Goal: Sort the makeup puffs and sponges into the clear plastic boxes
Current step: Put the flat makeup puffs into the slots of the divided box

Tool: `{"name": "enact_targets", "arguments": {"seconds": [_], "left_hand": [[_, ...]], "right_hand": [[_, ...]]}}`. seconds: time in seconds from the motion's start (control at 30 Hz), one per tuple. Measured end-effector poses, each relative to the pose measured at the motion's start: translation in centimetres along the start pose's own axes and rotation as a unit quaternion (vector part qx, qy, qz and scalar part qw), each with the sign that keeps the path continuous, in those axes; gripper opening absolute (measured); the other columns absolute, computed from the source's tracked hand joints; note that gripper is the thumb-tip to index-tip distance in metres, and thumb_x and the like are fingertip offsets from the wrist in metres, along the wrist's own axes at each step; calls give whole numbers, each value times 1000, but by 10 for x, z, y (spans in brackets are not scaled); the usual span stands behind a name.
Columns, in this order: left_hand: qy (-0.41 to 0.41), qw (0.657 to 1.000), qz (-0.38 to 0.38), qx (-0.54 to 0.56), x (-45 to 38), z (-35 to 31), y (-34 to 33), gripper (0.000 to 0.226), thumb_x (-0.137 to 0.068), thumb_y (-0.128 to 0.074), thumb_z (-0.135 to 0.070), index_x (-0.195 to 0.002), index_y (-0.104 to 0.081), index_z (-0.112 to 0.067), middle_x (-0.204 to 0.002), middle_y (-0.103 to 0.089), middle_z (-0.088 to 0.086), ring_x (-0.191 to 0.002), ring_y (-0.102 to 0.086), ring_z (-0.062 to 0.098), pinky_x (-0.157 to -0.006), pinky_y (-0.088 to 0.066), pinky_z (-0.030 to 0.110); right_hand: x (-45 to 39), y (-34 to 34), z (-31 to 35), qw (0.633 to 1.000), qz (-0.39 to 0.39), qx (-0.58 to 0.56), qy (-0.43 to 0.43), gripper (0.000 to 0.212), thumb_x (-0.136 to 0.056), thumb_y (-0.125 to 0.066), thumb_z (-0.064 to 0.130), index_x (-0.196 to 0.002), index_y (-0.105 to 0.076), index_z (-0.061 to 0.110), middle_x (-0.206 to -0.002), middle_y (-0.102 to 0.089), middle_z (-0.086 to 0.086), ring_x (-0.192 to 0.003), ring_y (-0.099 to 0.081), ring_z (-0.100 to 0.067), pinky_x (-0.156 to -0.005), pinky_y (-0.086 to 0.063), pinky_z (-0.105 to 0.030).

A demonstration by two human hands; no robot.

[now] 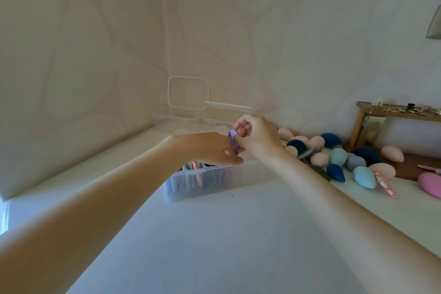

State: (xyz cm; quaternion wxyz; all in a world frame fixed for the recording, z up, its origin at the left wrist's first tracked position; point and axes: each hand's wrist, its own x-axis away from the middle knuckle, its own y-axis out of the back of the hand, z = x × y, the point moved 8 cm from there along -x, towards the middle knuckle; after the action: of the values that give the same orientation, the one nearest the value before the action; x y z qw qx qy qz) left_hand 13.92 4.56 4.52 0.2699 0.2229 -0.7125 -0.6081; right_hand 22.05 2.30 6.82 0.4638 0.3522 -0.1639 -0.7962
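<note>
Two bare forearms in view, no sleeves down to frame edge. Left hand [214, 148] bare: no glove, ring, watch or bracelet visible. Right hand [256, 137] likewise bare, wrist unadorned. Fingers [239, 124] slim, nails short, no visible polish. Forearms long, smooth, no markings or tattoos showing.

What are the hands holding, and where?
A flat purple puff, on edge: right hand pinches its top, left hand fingers meet its lower edge.
</note>
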Motion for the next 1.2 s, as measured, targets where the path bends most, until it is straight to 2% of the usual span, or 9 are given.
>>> {"name": "enact_targets", "arguments": {"seconds": [0.1, 0.3, 0.47, 0.57, 0.67, 0.83, 0.97, 1.07, 1.2], "left_hand": [[-2, 1000, -15, 17, 1, 1, 2, 38, -96, -40, -41, -116, -64, -19, -69, -43, -13, -61, -42, -2, -51, -30, 10], [-12, 1000, -16, 6, 2, 2, 1, 45, -96, -36, -46, -119, -64, -20, -67, -43, -14, -61, -42, -3, -51, -29, 7], [-5, 999, -15, 39, 2, 9, 2, 41, -94, -43, -47, -114, -67, -21, -92, -54, -14, -67, -46, -4, -57, -32, 9], [-7, 998, -29, 62, -1, 14, 8, 29, -93, -47, -30, -114, -64, -20, -122, -60, -6, -99, -57, 12, -72, -40, 13], [21, 997, -52, 57, -4, 20, 12, 30, -94, -43, -22, -119, -57, -16, -127, -57, 0, -115, -53, 18, -90, -38, 23], [21, 999, -44, -2, -10, 16, -4, 37, -94, -41, -33, -125, -49, -13, -125, -59, 5, -92, -58, 19, -57, -33, 13], [36, 998, -40, 12, -17, 19, -9, 43, -94, -40, -41, -130, -44, -15, -127, -55, 6, -114, -50, 24, -55, -31, 16], [34, 997, -45, 60, -16, 22, -8, 45, -92, -48, -42, -129, -44, -16, -126, -56, 5, -108, -53, 22, -58, -40, 18], [31, 989, -49, 134, -10, 25, -5, 44, -91, -52, -33, -131, -43, -16, -128, -56, 0, -94, -52, 14, -56, -38, 12]], "right_hand": [[-1, 0, 1, 1000, -11, 11, 8, 14, -83, -59, 1, -78, -56, 14, -57, -54, 8, -35, -52, 6, -43, -37, -5], [0, -16, -12, 998, 49, 37, -23, 13, -81, -68, 8, -85, -58, 15, -66, -50, 7, -60, -51, -10, -56, -45, -23], [-4, -22, -11, 994, 77, 70, -31, 15, -80, -71, 12, -85, -57, 15, -66, -53, 4, -60, -52, -13, -55, -45, -24], [-2, -23, -5, 983, 111, 144, -8, 14, -82, -69, 15, -96, -67, 13, -80, -56, 2, -75, -52, -14, -50, -33, -11], [-3, -21, -2, 981, 108, 163, 3, 19, -83, -66, 13, -101, -70, 8, -85, -55, 3, -81, -50, -12, -53, -30, -8], [-3, -20, -6, 988, 99, 122, -15, 21, -81, -70, 23, -94, -71, 6, -64, -51, 10, -66, -50, -9, -52, -34, -13], [-1, -17, -11, 990, 85, 108, -18, 15, -82, -68, 18, -92, -68, 8, -63, -50, 11, -64, -50, -7, -45, -35, -6], [1, -22, -10, 987, 99, 124, -21, 15, -80, -64, 4, -93, -70, 3, -64, -51, 7, -60, -45, -4, -51, -36, -10], [1, -33, -13, 985, 110, 125, -35, 19, -80, -56, -4, -88, -72, -2, -71, -57, -4, -77, -52, -19, -72, -42, -27]]}}
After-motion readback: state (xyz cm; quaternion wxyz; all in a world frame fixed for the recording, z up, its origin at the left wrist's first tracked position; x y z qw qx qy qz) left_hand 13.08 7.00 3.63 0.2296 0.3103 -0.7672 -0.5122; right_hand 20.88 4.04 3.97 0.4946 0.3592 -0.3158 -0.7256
